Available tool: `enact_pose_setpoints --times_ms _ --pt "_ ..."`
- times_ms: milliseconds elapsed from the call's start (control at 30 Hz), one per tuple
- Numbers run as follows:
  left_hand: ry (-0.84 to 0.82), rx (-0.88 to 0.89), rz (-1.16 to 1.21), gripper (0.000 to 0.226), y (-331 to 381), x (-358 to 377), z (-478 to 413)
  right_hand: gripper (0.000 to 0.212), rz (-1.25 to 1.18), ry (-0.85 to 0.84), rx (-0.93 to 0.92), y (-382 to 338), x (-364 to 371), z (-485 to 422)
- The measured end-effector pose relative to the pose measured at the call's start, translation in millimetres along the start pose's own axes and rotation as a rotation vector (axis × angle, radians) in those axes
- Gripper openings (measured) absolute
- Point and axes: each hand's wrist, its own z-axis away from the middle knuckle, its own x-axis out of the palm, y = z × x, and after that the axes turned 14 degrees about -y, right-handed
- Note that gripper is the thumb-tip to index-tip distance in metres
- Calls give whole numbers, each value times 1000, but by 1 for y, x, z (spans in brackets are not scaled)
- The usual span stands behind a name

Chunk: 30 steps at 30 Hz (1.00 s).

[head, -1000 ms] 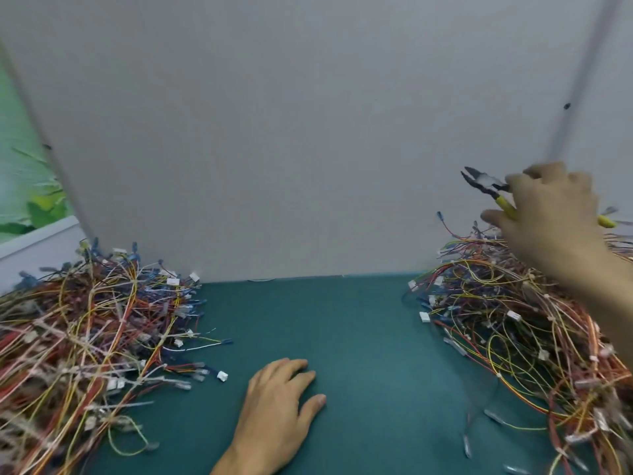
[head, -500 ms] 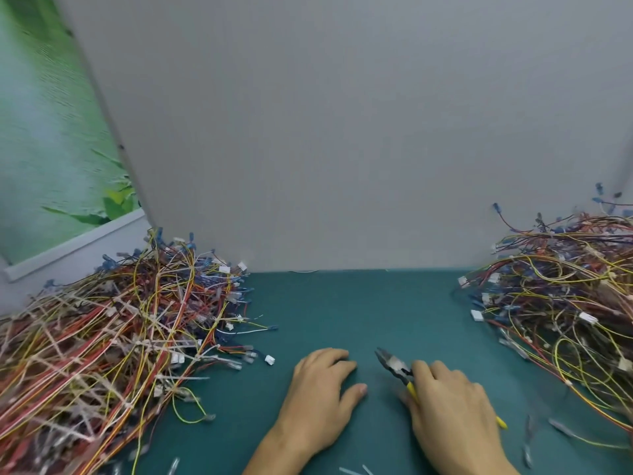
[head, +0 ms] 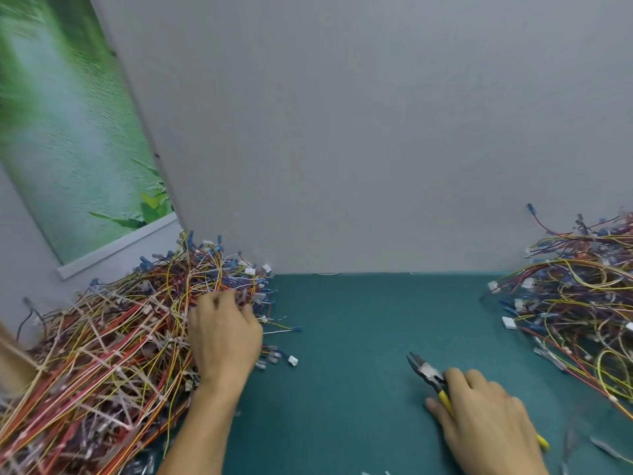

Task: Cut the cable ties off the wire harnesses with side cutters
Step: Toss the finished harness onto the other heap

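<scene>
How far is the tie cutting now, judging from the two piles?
Seemingly done: the right pile looks loose and unbundled. In hand: the right hand grips the cutters; the left hand reaches into the left pile. Left: that large pile, full of white ties.

A smooth, matt teal mat (head: 359, 337) covers the table. On it, side cutters (head: 428, 373) show a dark metal head with one bright patch, and yellow plastic handles. Along the mat's left edge, plastic-coated wire harnesses (head: 102, 354) carry pale plastic cable ties (head: 99, 337) and white plastic connectors (head: 293, 360). Behind the mat stands a matt grey panel (head: 342, 132).
</scene>
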Motion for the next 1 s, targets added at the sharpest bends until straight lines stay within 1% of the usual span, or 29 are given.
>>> enact_pose_setpoints --times_ms 67,133,233,367,467,567,700,867,1000 --pt "21 -52 5 43 -5 -5 -7 37 2 6 2 0 1 -1" --pt "-14 -113 -14 41 -8 -6 -14 38 15 8 4 0 2 -2" --pt "-63 -182 -112 38 -12 -7 -22 38 23 9 8 0 2 -2" --pt "-44 -148 -239 33 -16 -1 -23 36 2 17 2 0 2 -3" --pt "-9 -121 -279 36 -22 6 -23 37 -4 21 -1 0 3 -4" --pt "19 -156 -287 34 -27 7 -27 37 -9 25 -2 0 3 -4" --pt "4 -178 -315 33 -27 7 -33 35 -7 23 -1 0 3 -5" --pt "-9 -191 -350 16 -26 5 -35 35 -13 25 -11 1 3 -6" --pt "-31 -234 -397 17 -27 11 -36 36 -17 28 -19 1 2 -5"
